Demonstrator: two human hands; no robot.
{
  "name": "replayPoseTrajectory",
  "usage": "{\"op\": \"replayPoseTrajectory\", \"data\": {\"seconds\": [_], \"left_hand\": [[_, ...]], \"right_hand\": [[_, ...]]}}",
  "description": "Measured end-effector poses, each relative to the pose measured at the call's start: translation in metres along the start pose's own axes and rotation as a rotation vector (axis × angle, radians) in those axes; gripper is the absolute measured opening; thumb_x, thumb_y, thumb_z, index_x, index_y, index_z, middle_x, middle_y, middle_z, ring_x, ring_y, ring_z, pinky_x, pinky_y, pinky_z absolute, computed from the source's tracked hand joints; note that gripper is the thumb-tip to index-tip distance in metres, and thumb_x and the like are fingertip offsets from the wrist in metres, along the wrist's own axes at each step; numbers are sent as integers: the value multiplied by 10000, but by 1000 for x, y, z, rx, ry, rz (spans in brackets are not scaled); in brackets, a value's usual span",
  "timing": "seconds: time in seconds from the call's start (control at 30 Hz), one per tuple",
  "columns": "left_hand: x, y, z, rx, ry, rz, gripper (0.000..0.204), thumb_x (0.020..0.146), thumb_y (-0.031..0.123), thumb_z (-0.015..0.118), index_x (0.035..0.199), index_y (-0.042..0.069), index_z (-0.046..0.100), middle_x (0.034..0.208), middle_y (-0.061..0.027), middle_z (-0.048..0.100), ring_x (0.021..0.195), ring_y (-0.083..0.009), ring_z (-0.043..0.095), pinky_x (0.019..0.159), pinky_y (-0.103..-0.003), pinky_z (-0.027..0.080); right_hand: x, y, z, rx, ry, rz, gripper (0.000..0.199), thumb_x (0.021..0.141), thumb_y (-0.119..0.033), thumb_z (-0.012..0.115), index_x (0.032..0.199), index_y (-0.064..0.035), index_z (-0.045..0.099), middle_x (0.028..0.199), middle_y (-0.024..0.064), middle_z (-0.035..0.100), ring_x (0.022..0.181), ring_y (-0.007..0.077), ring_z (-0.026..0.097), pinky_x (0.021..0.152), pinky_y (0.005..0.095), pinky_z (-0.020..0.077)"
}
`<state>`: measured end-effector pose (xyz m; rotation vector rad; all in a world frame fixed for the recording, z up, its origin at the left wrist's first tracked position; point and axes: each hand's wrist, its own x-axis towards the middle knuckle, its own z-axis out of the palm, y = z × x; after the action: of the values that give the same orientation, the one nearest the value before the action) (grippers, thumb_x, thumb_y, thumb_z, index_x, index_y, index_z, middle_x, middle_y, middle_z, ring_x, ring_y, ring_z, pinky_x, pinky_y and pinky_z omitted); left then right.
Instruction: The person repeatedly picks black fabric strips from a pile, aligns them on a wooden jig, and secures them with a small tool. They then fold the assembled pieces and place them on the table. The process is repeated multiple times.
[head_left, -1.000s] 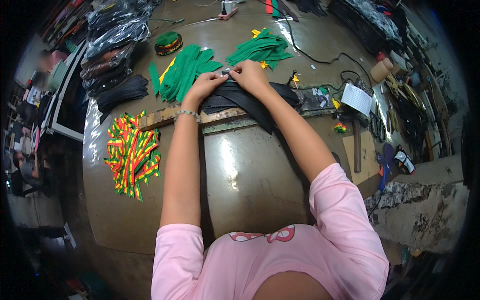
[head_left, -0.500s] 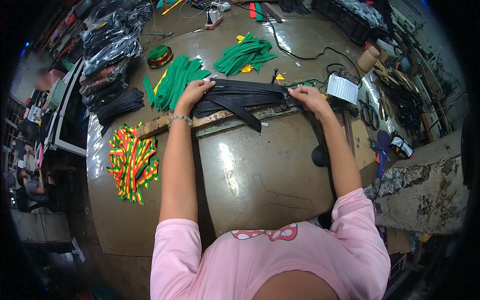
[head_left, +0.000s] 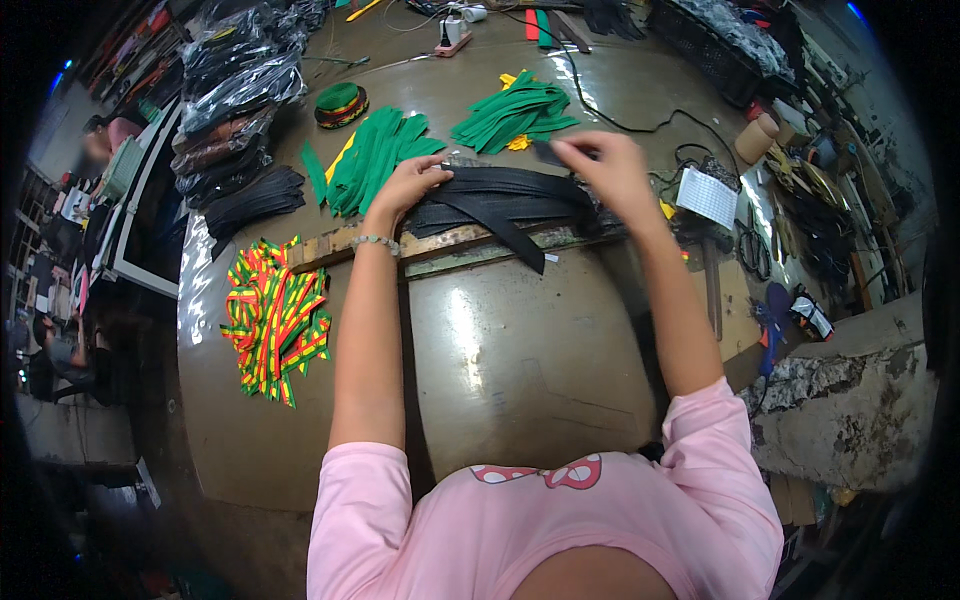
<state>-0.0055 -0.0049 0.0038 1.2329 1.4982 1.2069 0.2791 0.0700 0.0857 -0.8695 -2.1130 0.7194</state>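
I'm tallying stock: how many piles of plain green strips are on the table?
2. The left pile lies just beyond the left hand; the right pile lies farther off, beyond the black strips. Any under other things would be hidden.

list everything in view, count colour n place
black strips: one bundle, black, centre
green strips: two piles, mostly green, beyond the bundle
striped strips: one pile, red, yellow and green, left
dark strips: one pile, black, upper left
wooden bar: one, brown, by the bundle
round roll: one, green and banded, upper left
wrapped stack: one, mostly dark, upper left
power strip: one, pink, top
scissors: one pair, black, right
gridded sheet: one, white, right
cylinder: one, beige, upper right
crate: one, black, top right
table: one, brown, under the piles
rest: too cluttered to count
shirt: one, pink, bottom
left hand: one, bare, at the bundle's left end
right hand: one, bare, blurred, near the bundle's right end
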Motion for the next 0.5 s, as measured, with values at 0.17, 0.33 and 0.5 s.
{"op": "replayPoseTrajectory", "data": {"seconds": [0.17,0.33,0.5], "left_hand": [[-2,8,0,245,-83,-115,270,795,153,568,1014,2,611,938,-4,601,859,-74,517,788,-225,408],[-5,16,0,59,-49,-193,325,809,277,611,1025,35,597,885,24,564,790,-66,477,714,-193,383],[2,7,4,-9,-2,-104,292,833,317,607,917,39,628,812,43,553,727,-36,445,657,-175,355]], "right_hand": [[43,-28,104,-93,-96,31,204,752,-253,637,842,-78,691,803,145,646,752,302,625,689,385,492],[48,-7,128,-214,-141,112,236,747,-282,644,859,-80,692,781,137,652,729,284,636,674,359,492],[45,-6,131,-249,-139,75,252,750,-306,638,858,-85,693,767,147,648,735,290,634,683,370,493]]}}
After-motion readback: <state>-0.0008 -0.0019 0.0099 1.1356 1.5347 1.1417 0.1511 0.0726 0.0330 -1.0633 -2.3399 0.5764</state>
